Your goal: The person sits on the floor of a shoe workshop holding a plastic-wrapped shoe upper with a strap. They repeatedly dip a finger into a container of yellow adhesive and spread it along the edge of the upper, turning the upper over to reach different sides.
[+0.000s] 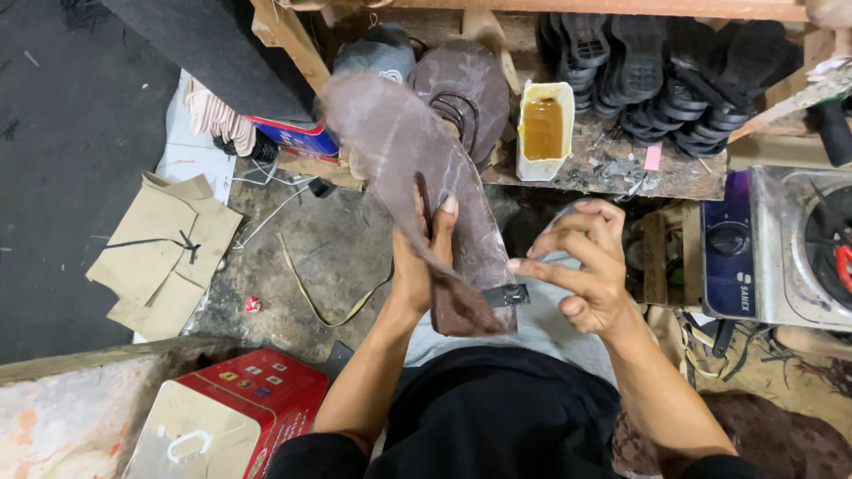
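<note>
On the bench, glue tub (544, 129), stacked soles (661, 75)

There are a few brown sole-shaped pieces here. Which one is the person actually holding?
The long, pale brown sole piece, gripped by the left hand. The darker brown sole behind it rests untouched against the wooden shelf, beside the glue tub.
</note>
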The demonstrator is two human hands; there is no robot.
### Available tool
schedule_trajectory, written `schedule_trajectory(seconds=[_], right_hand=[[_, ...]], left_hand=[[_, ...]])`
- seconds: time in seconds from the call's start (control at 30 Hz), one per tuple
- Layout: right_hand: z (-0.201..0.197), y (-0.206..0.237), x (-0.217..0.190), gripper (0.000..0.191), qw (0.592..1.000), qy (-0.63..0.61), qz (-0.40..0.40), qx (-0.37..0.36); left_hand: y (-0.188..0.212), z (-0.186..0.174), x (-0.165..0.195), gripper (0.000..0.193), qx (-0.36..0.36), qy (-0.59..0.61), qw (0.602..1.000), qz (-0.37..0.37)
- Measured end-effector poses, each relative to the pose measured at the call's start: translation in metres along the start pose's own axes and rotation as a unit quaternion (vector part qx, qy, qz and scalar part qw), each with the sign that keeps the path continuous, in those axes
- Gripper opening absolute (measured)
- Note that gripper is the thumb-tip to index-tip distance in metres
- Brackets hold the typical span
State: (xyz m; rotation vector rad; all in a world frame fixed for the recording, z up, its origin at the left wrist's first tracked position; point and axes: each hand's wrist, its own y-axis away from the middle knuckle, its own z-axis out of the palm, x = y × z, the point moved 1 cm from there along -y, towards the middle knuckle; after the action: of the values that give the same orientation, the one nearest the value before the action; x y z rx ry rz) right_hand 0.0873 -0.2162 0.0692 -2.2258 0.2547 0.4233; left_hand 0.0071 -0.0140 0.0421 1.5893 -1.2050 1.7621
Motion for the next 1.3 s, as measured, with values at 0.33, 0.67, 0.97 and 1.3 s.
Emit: schedule_trajectory(seconds=[0.33, 0.67, 0.97, 1.3], right_hand=[[-0.005, 0.006, -0.002, 0.077, 0.997, -0.066, 0.022, 0.039], [-0.009, -0.003, 0.0, 0.079, 0.997, -0.039, 0.044, 0.043], [-0.014, -0.002, 0.003, 0.074, 0.989, -0.035, 0.127, 0.062], [-0.009, -0.011, -0.004, 0.077, 0.999, -0.048, 0.004, 0.012]], left_hand=[[-0.01, -0.004, -0.016, 0.057, 0.01, -0.039, 0.998, 0.056], [0.004, -0.003, -0.032, 0.068, 0.042, -0.169, 0.984, -0.028], [0.001, -0.002, -0.011, 0.042, -0.03, 0.096, 0.995, -0.009], [0.007, 0.0, 0.008, 0.014, -0.103, 0.094, 0.988, -0.06]])
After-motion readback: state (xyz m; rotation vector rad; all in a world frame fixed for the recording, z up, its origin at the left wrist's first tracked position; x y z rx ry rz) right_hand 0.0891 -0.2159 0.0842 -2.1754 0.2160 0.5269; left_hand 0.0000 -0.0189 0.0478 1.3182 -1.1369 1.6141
